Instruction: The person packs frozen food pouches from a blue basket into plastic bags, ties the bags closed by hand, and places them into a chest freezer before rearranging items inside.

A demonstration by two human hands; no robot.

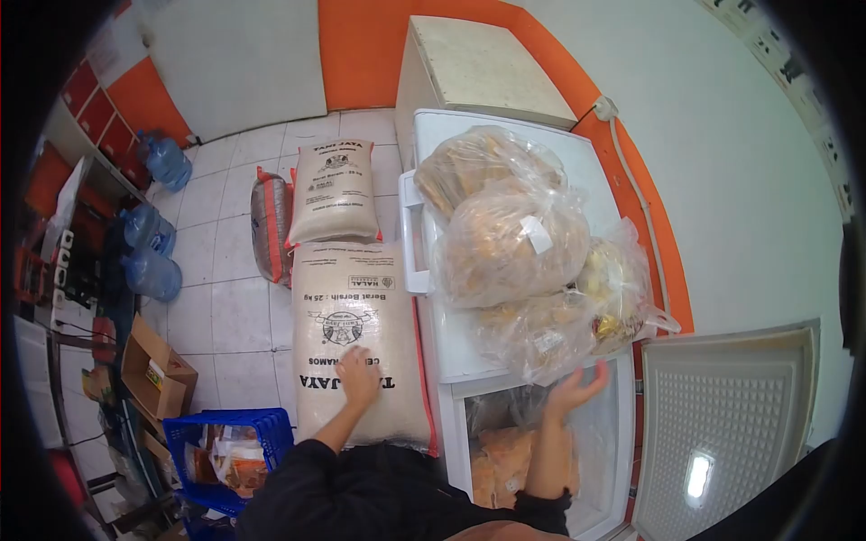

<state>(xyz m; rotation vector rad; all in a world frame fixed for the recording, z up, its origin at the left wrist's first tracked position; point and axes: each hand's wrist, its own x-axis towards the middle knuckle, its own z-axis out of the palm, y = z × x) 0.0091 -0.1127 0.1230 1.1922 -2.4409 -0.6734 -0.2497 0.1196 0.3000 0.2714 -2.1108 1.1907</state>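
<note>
My left hand is over the printed face of a large rice sack, its fingers curled in with nothing visible in them; whether it touches the sack I cannot tell. On the right, my right hand is raised above the open chest freezer, palm turned up and fingers apart. Just beyond its fingertips lies a clear plastic bag of packaged food on the freezer's closed part. A larger clear bag with orange-brown contents and another bag lie farther back. Orange-coloured packs lie inside the freezer.
The raised freezer lid stands at the right. Another rice sack and a darker sack are ahead. To the left are a blue crate holding packets, a cardboard box and several blue water jugs.
</note>
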